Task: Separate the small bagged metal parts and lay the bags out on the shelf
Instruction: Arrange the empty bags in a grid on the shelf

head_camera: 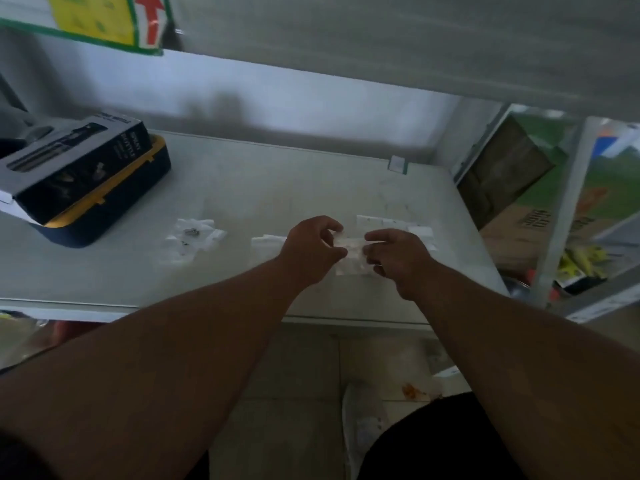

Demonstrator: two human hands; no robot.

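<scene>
My left hand (313, 249) and my right hand (398, 259) meet over the middle of the white shelf (104, 278). Both pinch the same small clear bag (351, 244), one at each end, just above the surface. More clear bags lie under and beside it: a strip (349, 268) below the hands, one bag (266, 241) left of my left hand, and a row (391, 224) behind my right hand. A loose cluster of bags with dark metal parts (192, 235) lies further left. The picture is blurred, so the held bag's contents cannot be made out.
A dark product box (76, 164) rests on a navy and yellow case (114, 209) at the shelf's left. A small square tag (398, 164) stands at the back right edge. Cardboard boxes (512, 202) fill the neighbouring shelf on the right. Another shelf hangs overhead.
</scene>
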